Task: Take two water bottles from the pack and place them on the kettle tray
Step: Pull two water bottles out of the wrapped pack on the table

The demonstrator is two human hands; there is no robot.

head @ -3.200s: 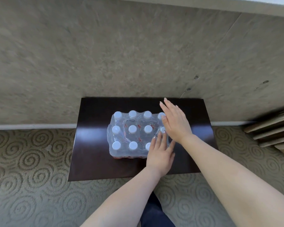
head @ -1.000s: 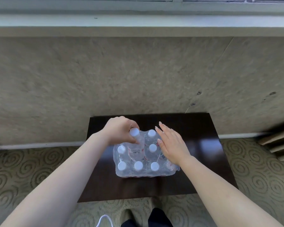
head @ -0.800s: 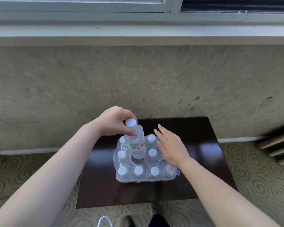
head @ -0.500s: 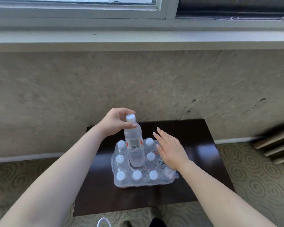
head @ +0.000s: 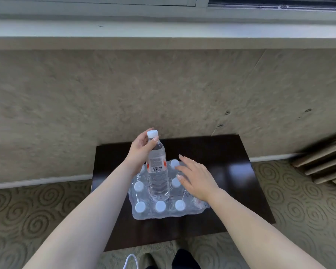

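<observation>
A dark wooden side table stands against the wall on patterned carpet, and on it sits the shrink-wrapped pack of water bottles, its plastic torn open on top with several white caps showing. No kettle tray is anywhere in view — so where the bottles must go cannot be told from here.

The left hand is closed around the neck and shoulder of one water bottle, fingers wrapped just below the white cap. The bottle is upright and raised, most of its body above the neighbouring caps; whether its base is quite free of the wrap is hard to tell. The right hand is open, fingers spread and holding nothing, lying flat over the right side of the pack — as if steadying it.

By my reading the task is at an early stage: the first bottle is nearly out, the second is untaken, and neither has been placed on the tray.
</observation>
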